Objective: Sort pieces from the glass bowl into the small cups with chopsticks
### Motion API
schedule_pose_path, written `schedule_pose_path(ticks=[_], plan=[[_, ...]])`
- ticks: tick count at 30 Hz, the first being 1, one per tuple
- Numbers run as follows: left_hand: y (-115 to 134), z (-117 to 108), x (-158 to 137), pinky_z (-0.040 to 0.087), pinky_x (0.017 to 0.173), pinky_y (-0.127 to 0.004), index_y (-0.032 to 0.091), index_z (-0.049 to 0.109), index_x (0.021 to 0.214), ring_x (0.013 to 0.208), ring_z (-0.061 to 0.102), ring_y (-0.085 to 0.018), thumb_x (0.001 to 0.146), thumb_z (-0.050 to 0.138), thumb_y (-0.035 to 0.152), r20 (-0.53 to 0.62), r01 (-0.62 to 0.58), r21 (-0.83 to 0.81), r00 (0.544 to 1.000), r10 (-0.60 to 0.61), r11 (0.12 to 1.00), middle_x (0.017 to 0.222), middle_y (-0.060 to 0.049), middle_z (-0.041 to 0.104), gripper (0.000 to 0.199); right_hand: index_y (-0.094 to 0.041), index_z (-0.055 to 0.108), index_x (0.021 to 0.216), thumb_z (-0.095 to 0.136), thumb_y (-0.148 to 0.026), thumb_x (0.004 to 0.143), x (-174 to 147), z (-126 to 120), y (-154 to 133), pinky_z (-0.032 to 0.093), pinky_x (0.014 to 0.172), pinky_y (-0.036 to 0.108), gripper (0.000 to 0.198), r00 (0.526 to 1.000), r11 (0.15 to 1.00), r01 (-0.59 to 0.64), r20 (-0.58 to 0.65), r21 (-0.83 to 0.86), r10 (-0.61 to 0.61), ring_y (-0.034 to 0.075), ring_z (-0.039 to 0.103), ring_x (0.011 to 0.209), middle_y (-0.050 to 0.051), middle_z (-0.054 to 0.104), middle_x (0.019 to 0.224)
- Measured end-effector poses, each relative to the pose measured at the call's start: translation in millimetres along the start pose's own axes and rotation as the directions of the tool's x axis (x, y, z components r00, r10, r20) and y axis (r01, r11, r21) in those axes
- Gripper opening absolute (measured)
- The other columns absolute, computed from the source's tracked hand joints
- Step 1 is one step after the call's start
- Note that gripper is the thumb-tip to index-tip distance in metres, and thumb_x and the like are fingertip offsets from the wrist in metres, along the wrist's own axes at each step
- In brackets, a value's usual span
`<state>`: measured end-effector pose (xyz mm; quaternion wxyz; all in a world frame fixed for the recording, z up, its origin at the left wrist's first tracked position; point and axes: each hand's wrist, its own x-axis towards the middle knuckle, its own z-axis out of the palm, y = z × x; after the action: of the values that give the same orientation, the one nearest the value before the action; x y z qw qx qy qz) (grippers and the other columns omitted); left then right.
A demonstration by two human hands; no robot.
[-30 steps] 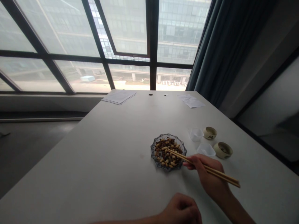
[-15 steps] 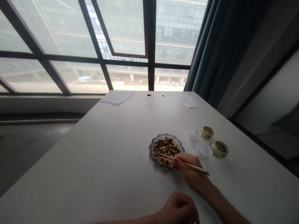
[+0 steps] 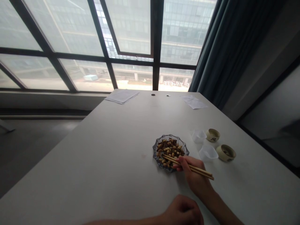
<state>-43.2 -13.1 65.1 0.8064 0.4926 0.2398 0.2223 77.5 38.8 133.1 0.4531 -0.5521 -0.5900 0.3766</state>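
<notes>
My right hand (image 3: 193, 168) grips a pair of wooden chopsticks (image 3: 201, 172), with their tips down among the nuts. A mix of pale peanuts and darker brown pieces (image 3: 172, 150) fills the scalloped glass dish (image 3: 155, 157). The fingers of this hand are close to the dish's right rim. My left hand (image 3: 184, 211) rests loosely curled near the table's front edge, below the dish, and no object shows in it. I cannot tell whether the chopstick tips are closed on a single piece.
Right of the dish are two clear plastic cups (image 3: 208, 152) and two small cream ceramic bowls (image 3: 227, 153); the nearer bowl has small dark bits inside. Papers (image 3: 123, 96) lie at the far left of the white table (image 3: 112, 150), and another sheet (image 3: 194, 102) at the far right.
The whole view has shifted, so the table and its things appear slightly further right. The chopstick tips stay in the nuts, and my left hand remains curled.
</notes>
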Motion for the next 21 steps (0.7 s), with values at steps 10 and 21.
schedule_pose_path(ticks=[10,21], plan=[[1.2,0.8,-2.9,0.025,0.051,-0.024,0.012,0.068,0.066,0.049,0.041,-0.008,0.074,0.072,0.077,-0.027,0.031,0.014,0.999,-0.031,0.999,0.055,0.0,0.054,0.066,-0.015,0.081,0.094,0.068,-0.053,0.095,-36.5,-72.2,-22.1,0.068,0.068,0.034,0.039,0.865,0.995,0.089,-0.498,0.04,-0.058,0.027,0.081,0.069,0.012,0.082,0.081],[-8.8,1.5,3.0,0.022,0.045,-0.023,0.016,0.059,0.062,0.04,0.032,-0.007,0.073,0.066,0.086,-0.057,0.009,0.027,0.998,-0.007,1.0,0.044,0.006,0.041,0.071,-0.007,0.075,0.09,0.08,-0.056,0.083,-58.7,-183.6,61.6,0.068,0.065,0.031,0.049,0.545,0.98,0.088,-0.832,0.179,0.103,0.024,0.079,0.067,0.013,0.079,0.079]])
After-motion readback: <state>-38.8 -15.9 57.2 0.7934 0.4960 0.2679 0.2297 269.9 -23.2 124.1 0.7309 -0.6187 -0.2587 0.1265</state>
